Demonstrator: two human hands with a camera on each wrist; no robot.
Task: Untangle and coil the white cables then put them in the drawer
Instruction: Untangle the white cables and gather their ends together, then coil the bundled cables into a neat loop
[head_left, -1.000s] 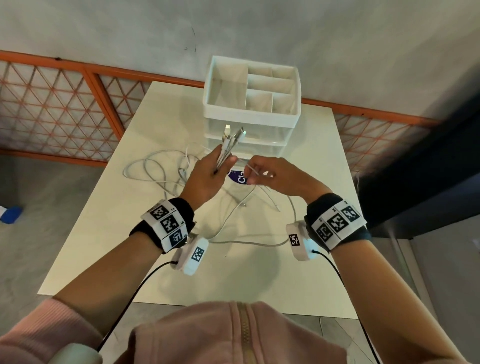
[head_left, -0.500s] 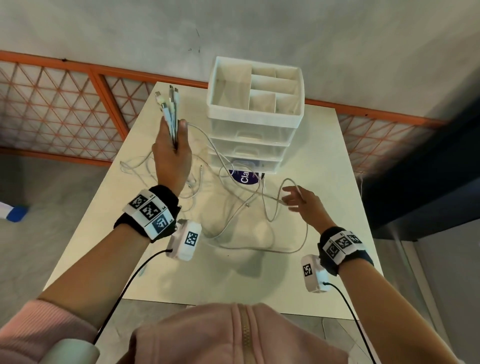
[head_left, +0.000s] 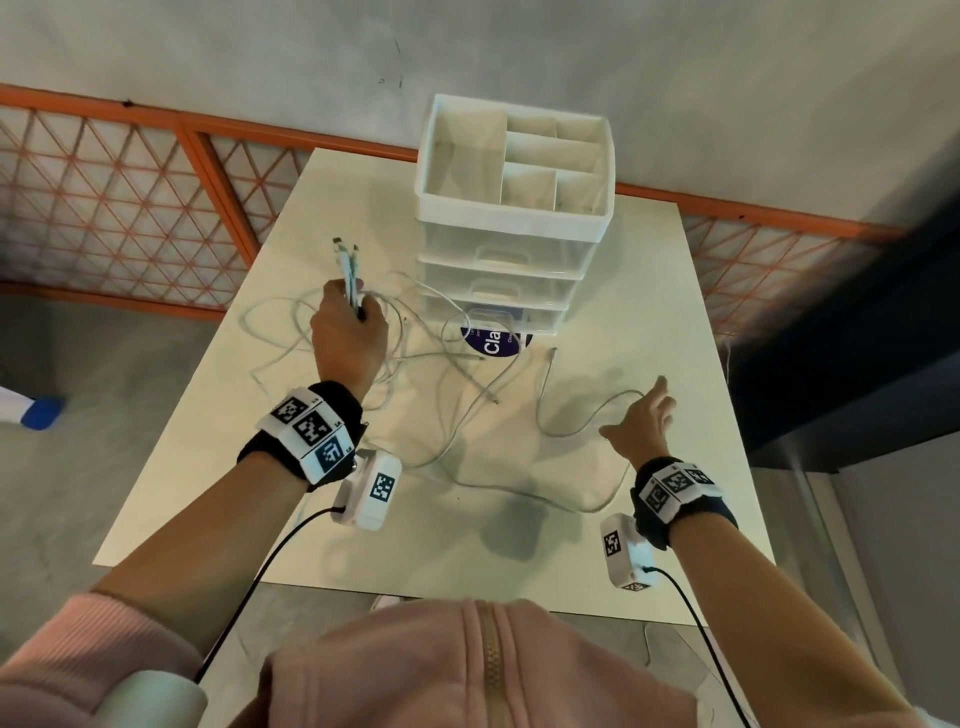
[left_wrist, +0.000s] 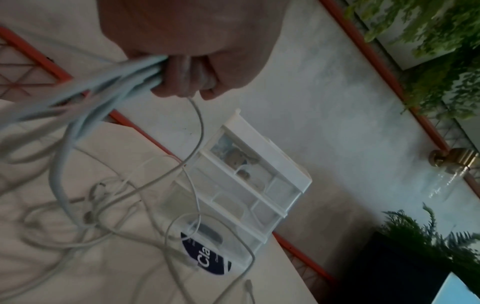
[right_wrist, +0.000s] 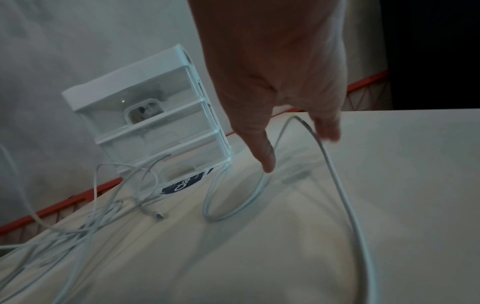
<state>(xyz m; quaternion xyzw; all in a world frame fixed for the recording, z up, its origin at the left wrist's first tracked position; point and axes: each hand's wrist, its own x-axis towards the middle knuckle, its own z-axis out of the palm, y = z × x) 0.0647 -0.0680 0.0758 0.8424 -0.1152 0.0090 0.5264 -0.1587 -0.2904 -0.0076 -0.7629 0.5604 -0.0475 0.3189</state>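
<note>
White cables (head_left: 441, 364) found tangled across cream worktop (head_left: 649, 291), loops spread from left of centre to right side. Several plug ends bunched and raised upright above left hand (head_left: 349, 332). Left grip closed in a fist round that bundle, fingers (left_wrist: 182, 82) curled tight, strands trailing down from under the fist to the heap below. Left forearm angled forward and up, hand lifted clear of worktop, back of hand toward head camera.

Right hand (head_left: 640, 423) held out low over right side of worktop, palm down, forearm extended forward. Right grip spread and relaxed, fingers (right_wrist: 265, 152) pointing downward, pinching nothing. One cable loop (right_wrist: 327, 156) arching just beside the fingertips; contact between fingertip and cable cannot be confirmed from wrist view. Free plug end (head_left: 551, 353) lying on worktop between right hand and drawer unit.

White drawer unit (head_left: 511, 244) standing upright at far side of worktop: open compartment tray on top, three clear drawers beneath, all appearing pushed in. Dark blue round sticker (head_left: 493, 338) on worktop at foot of unit, crossed by cable loops. No cable seen in any drawer.

Marker-printed bands on both wrists, white camera modules below each. Pink sleeves pushed up forearms. Orange lattice railing (head_left: 130, 197) behind worktop, grey wall beyond.
</note>
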